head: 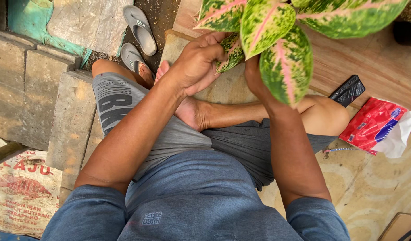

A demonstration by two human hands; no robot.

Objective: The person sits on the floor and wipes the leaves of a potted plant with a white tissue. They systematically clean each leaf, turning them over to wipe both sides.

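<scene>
A plant with large green leaves speckled yellow and veined pink (281, 49) fills the top of the head view. My left hand (197, 62) is shut on one small lower leaf (232, 52), fingers curled over its edge. My right hand (254, 73) reaches up under the foliage, and the leaves hide most of it, so its grip cannot be made out. I sit cross-legged in grey shorts, one bare foot (192, 111) resting below my hands.
A pair of grey sandals (140, 33) lies on the ground at upper left beside concrete blocks (44, 89). A black phone (347, 90) and a red and white packet (377, 127) lie on the mat at right. A printed sack (22, 192) is at lower left.
</scene>
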